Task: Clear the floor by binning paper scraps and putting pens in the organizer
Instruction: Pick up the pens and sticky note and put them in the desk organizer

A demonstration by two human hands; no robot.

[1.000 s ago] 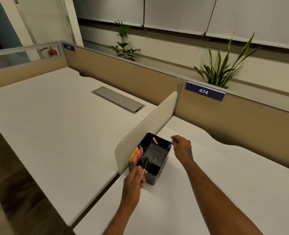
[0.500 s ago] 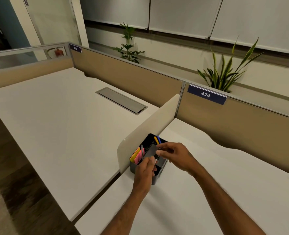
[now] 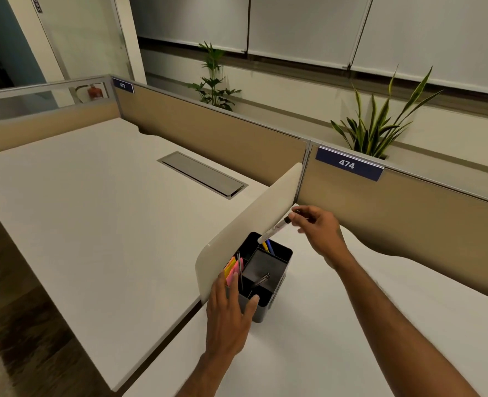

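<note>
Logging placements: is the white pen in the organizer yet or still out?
Out. The right hand holds the white pen tilted above the organizer, tip over its back compartment.

I see the dark grey organizer (image 3: pixel 265 270) standing upright on the white desk, against the low divider, split into several compartments. Yellow and pink sticky notes (image 3: pixel 232 269) fill its left slot, and dark pens (image 3: pixel 261 279) lean inside. A white pen (image 3: pixel 274 231) hangs tilted over its far compartment, tip down.

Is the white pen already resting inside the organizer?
No, the right hand holds the white pen tilted above the organizer.
</note>
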